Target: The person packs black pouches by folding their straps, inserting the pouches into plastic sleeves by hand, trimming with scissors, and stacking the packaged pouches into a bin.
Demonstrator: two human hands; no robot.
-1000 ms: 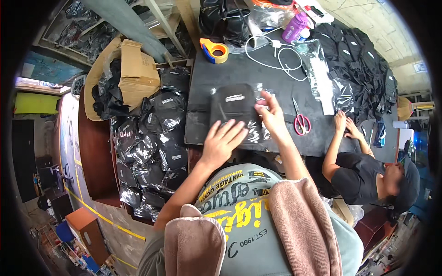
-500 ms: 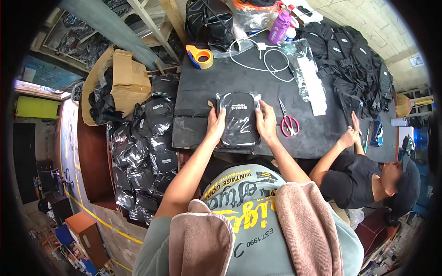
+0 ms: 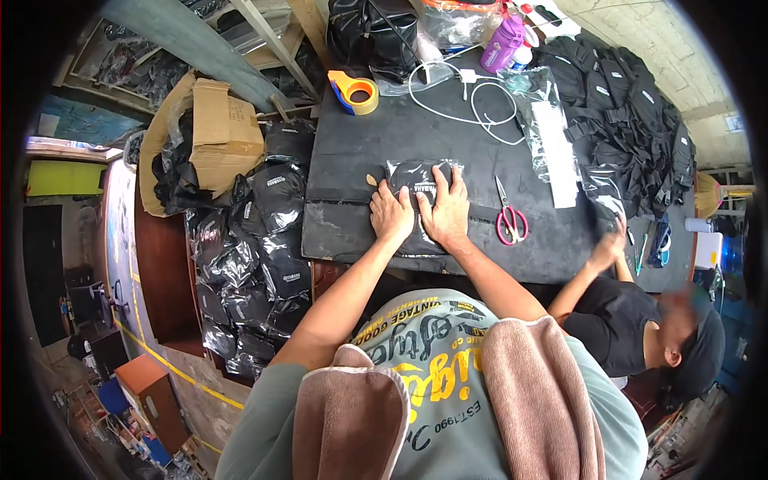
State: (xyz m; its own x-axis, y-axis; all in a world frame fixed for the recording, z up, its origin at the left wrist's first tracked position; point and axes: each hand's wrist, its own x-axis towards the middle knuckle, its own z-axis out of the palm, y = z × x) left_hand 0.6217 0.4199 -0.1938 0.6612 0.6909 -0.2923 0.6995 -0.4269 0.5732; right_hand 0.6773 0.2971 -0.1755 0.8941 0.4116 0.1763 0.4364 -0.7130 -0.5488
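Black pouch [image 3: 412,173], one, in a clear plastic wrapper; lies flat on the dark bench [image 3: 344,148], near its front edge, partly covered by both hands. Handling, as judged: light; soft and padded, giving under pressure; not fragile; the glossy film probably slippery and apt to crease. Best hold: both long sides, palms flat or thumbs on top, clear of the loose film ends.

Left hand [image 3: 392,214]: laid palm down on the pouch's 9 o'clock side, fingers slightly spread, pointing to 12; nothing seen gripped.

Right hand [image 3: 446,210]: laid palm down on its 3 o'clock side, fingers spread wider, thumb towards the left hand; pressing or resting, cannot tell which.

Surroundings, by clock from the pouch:
- 3 o'clock, near: scissors [image 3: 512,222], pink handles, blades to 12.
- 11 o'clock: tape dispenser [image 3: 342,83], orange and blue.
- 1 o'clock: white cable [image 3: 488,122]; farther, purple bottle [image 3: 502,46].
- 2 o'clock: white strip [image 3: 554,156] with clear film; beyond, heap of black bags [image 3: 640,120].
- 9 o'clock, off the bench: pile of wrapped black pouches [image 3: 276,240].
- 10 o'clock: cardboard box [image 3: 226,132].
- 4 o'clock: co-worker [image 3: 620,316], hands blurred.
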